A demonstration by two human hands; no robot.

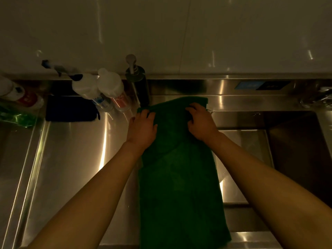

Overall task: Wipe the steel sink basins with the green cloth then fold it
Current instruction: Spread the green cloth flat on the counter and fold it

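Head view: dim light, looking down on a steel surface with a basin at right of frame.
Cloth position: green cloth lay spread lengthwise at centre frame, running from the back ledge down to the lower edge, its right side overhanging the basin rim.
Left hand: at the cloth's upper left corner, fingers curled and closed on the edge.
Right hand: at the upper right corner, grip likewise closed, pinching the cloth.
Handling: soft, limp, light, possibly damp; judged to sag and crease unless held by two corners.
Where to hold: far corners, as taken, to bring them toward the near edge.
Stage: folding judged in hand.
Clutter: bottles and a pump dispenser at upper left, near the cloth's far edge.
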